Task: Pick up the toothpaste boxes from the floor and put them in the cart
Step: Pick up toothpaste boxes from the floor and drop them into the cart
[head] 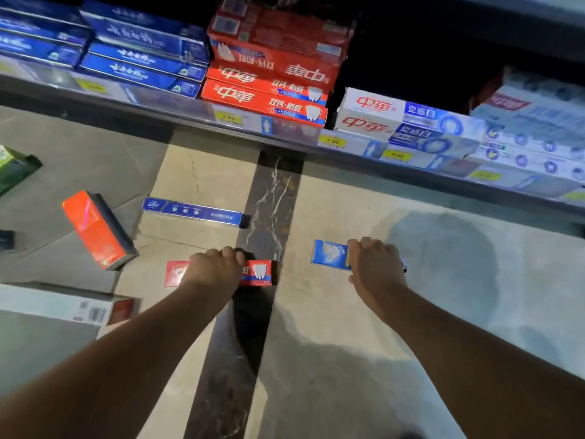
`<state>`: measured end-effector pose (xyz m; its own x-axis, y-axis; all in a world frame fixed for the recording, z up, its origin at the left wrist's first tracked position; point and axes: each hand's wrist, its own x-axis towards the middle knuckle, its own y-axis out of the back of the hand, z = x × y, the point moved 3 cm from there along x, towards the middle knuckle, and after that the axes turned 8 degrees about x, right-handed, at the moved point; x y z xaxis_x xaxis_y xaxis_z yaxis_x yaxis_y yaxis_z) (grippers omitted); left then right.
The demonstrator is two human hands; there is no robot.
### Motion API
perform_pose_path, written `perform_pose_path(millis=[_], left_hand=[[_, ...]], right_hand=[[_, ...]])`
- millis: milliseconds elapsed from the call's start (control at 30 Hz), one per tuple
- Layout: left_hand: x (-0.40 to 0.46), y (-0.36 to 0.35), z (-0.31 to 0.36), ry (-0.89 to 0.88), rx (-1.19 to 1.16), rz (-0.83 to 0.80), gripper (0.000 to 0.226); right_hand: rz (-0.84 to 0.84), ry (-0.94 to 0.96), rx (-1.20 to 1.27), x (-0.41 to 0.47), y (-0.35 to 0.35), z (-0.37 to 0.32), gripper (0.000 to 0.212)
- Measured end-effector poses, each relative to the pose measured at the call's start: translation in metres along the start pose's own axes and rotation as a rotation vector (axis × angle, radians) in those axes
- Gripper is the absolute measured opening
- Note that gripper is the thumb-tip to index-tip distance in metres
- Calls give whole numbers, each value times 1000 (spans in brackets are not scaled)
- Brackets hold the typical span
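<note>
Now left hand (215,267) grips red box (259,273) mid-length.

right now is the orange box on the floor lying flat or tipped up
Tipped up: the orange box stands on its narrow side, leaning, grey side panel showing.

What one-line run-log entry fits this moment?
left hand: grips red toothpaste box | right hand: grips blue toothpaste box | both on floor

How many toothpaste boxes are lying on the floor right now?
At least 6: red box under the left hand, blue box under the right hand, long blue box, orange box, white box, green box at the left edge. More may lie out of view.
</note>
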<state>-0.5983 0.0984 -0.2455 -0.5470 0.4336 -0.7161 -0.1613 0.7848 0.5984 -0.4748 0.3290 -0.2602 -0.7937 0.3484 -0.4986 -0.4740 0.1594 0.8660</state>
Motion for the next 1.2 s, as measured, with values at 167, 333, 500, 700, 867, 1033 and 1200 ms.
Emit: perform_pose_path(millis=[167,333,500,700,867,1033,1200], left_hand=[[-29,23,-14,105,-253,4,53],[-124,104,-52,90,-350,29,59],[-266,227,-106,53,-326,96,52],[-441,396,-156,-58,-335,131,56],[-550,526,-152,-200,-262,231,58],[-625,631,-102,-332,-210,353,55],[-684,723,0,-481,-148,503,54]], right_hand=[[-74,-72,170,-32,16,-3,33],[-118,-139,490,-112,122,4,38],[-113,-157,566,-215,283,24,42],[-47,-228,652,-360,476,71,38],[77,-390,742,-476,582,122,40],[233,-488,842,-580,622,188,39],[306,-622,904,-678,621,281,41]])
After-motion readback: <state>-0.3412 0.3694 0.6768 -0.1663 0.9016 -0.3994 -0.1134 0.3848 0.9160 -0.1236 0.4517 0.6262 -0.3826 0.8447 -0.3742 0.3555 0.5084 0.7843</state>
